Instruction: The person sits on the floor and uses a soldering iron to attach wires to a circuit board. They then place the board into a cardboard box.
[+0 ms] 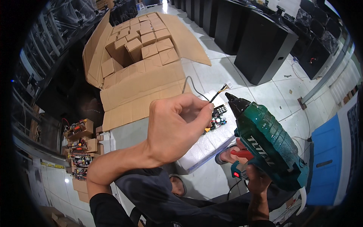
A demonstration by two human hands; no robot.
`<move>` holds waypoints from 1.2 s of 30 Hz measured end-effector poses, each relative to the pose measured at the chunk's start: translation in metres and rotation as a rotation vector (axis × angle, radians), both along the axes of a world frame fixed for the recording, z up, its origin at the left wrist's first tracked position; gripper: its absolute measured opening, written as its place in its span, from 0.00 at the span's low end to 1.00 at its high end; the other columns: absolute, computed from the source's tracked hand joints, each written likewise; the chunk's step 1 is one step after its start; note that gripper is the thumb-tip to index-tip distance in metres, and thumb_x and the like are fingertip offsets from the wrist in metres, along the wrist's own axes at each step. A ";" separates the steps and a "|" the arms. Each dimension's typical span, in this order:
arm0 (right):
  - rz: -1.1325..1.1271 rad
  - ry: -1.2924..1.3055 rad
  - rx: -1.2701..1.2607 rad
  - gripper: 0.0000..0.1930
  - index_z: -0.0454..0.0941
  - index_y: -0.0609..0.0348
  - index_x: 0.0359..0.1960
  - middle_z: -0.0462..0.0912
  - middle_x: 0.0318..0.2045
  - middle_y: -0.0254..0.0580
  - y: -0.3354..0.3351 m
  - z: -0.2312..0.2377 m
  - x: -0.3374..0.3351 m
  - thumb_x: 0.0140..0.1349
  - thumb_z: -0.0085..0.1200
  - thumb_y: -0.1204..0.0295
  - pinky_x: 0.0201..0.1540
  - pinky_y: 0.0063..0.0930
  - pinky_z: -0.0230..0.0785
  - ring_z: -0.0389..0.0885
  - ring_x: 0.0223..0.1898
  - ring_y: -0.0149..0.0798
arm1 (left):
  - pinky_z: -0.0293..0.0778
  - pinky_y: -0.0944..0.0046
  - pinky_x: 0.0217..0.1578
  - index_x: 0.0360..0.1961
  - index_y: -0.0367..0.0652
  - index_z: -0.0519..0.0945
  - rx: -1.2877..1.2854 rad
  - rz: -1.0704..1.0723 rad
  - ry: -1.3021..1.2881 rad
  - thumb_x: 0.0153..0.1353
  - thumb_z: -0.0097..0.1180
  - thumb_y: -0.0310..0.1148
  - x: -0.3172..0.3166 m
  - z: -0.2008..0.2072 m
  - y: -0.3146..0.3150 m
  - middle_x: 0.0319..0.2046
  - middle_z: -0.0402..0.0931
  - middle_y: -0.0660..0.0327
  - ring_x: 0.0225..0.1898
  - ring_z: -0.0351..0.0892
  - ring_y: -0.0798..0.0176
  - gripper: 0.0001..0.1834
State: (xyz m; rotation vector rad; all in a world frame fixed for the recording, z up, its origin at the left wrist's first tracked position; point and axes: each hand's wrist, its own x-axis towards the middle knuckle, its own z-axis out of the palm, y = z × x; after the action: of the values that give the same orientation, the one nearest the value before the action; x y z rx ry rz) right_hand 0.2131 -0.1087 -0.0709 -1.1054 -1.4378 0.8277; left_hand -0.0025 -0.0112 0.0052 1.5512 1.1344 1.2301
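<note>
Between the thumb and forefinger of my left hand (176, 130) is a thin grey cable (196, 88), pinched close to its end. Beyond my fingertips the cable splits into coloured wires with a white plug (227, 86). My right hand (253, 176) grips a green hot glue gun (264, 142) by its handle, near the red trigger. Its black nozzle points up and left, a short gap from the plug. A small circuit board (219, 120) lies on a white wrapped block (196, 153), partly hidden behind my left hand. A white glue stick (302, 200) pokes out of the gun's back.
A large open carton (136, 85) packed with small brown boxes stands ahead. Tall black cabinets (261, 49) line the right side. Several circuit boards (80, 160) are stacked on cardboard at the left. A blue plastic container (327, 159) stands at the right.
</note>
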 end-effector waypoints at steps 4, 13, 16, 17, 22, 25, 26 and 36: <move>0.049 -0.035 0.061 0.21 0.78 0.75 0.52 0.84 0.45 0.60 0.009 -0.004 0.000 0.68 0.51 0.66 0.54 0.50 0.76 0.84 0.49 0.53 | 0.72 0.75 0.22 0.34 0.29 0.83 0.031 0.027 0.051 0.64 0.62 0.27 0.000 0.000 0.001 0.23 0.83 0.59 0.23 0.81 0.74 0.08; -0.042 -0.071 0.207 0.14 0.77 0.76 0.45 0.84 0.39 0.58 0.012 -0.009 -0.006 0.68 0.47 0.73 0.46 0.43 0.78 0.85 0.41 0.49 | 0.71 0.76 0.23 0.33 0.29 0.83 -0.018 0.016 0.039 0.63 0.62 0.24 0.002 -0.002 0.004 0.22 0.82 0.60 0.23 0.79 0.76 0.07; -0.024 -0.103 0.241 0.14 0.76 0.77 0.45 0.84 0.37 0.58 0.015 -0.010 -0.004 0.68 0.45 0.75 0.44 0.43 0.78 0.85 0.38 0.48 | 0.70 0.76 0.23 0.32 0.28 0.84 -0.049 0.035 0.077 0.62 0.62 0.23 0.002 0.002 0.002 0.22 0.82 0.61 0.23 0.78 0.77 0.06; -0.013 -0.122 0.253 0.14 0.76 0.77 0.45 0.84 0.36 0.57 0.016 -0.009 -0.003 0.68 0.44 0.75 0.43 0.43 0.78 0.85 0.37 0.48 | 0.70 0.76 0.23 0.32 0.28 0.84 -0.035 0.036 0.087 0.62 0.62 0.23 0.001 0.002 0.003 0.22 0.82 0.61 0.23 0.78 0.77 0.06; -0.020 -0.083 0.250 0.14 0.73 0.78 0.45 0.82 0.35 0.56 0.019 -0.018 -0.002 0.69 0.44 0.74 0.42 0.44 0.80 0.84 0.36 0.47 | 0.69 0.76 0.23 0.30 0.27 0.84 0.088 0.019 0.128 0.61 0.62 0.23 0.001 -0.004 0.005 0.22 0.83 0.61 0.23 0.78 0.77 0.07; -0.042 -0.093 0.215 0.14 0.72 0.78 0.45 0.82 0.35 0.56 0.016 -0.020 -0.006 0.69 0.44 0.74 0.42 0.44 0.81 0.84 0.36 0.47 | 0.70 0.76 0.23 0.30 0.27 0.84 0.105 0.022 0.144 0.60 0.63 0.23 -0.002 -0.009 0.005 0.22 0.83 0.61 0.23 0.78 0.77 0.07; -0.045 -0.097 0.199 0.14 0.72 0.78 0.45 0.81 0.35 0.56 0.016 -0.019 -0.006 0.69 0.44 0.74 0.42 0.44 0.82 0.84 0.36 0.47 | 0.70 0.76 0.23 0.31 0.27 0.84 0.099 0.021 0.139 0.60 0.63 0.23 -0.002 -0.009 0.006 0.22 0.83 0.61 0.23 0.78 0.77 0.07; -0.050 -0.063 0.195 0.14 0.72 0.78 0.45 0.82 0.33 0.56 0.018 -0.010 -0.012 0.69 0.43 0.73 0.42 0.42 0.81 0.84 0.34 0.45 | 0.71 0.76 0.24 0.31 0.26 0.84 0.142 0.004 0.157 0.60 0.63 0.23 -0.002 -0.008 0.008 0.22 0.83 0.60 0.24 0.78 0.77 0.07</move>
State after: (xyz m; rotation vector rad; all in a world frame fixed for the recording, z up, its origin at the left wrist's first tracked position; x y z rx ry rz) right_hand 0.2015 -0.0902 -0.0812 -1.0222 -1.5028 0.6083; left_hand -0.0044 -0.0037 -0.0033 1.7787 1.1708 1.2319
